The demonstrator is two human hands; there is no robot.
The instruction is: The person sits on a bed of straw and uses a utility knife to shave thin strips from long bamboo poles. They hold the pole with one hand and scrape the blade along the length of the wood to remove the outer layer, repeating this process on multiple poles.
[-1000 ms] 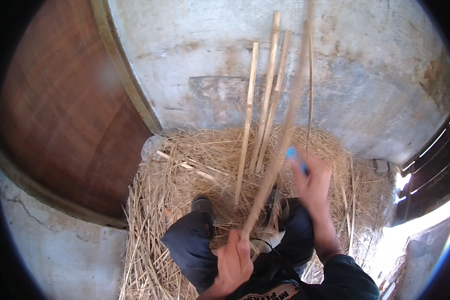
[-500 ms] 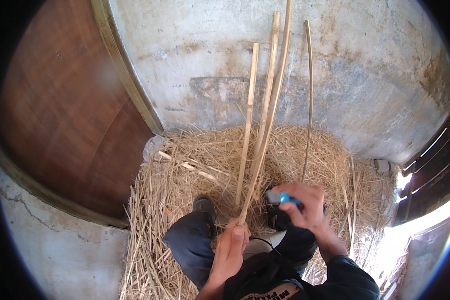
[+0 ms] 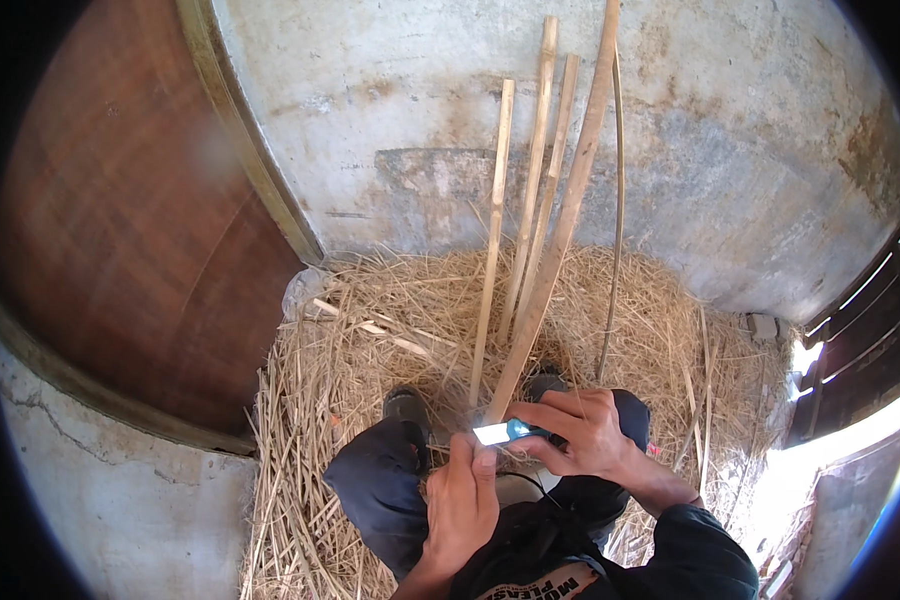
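A long bamboo strip (image 3: 562,235) leans away from me, its near end at the fingertips of my left hand (image 3: 462,500). Those fingers are pinched around that end. My right hand (image 3: 582,432) grips a short knife with a blue handle (image 3: 517,429). Its broad, bright blade (image 3: 491,434) lies across the strip's near end, touching or almost touching it, close to my left thumb. Glare hides the edge of the blade.
Several other bamboo strips (image 3: 499,200) lean against the stained wall (image 3: 450,60). Straw and shavings (image 3: 390,310) cover the floor around my feet. A brown wooden panel (image 3: 140,210) stands at left, with dark slats (image 3: 860,340) at right.
My right hand has moved left and down with the knife, bringing its blade to the strip's near end. The held strip has turned its wide face toward me and its far end has shifted right.
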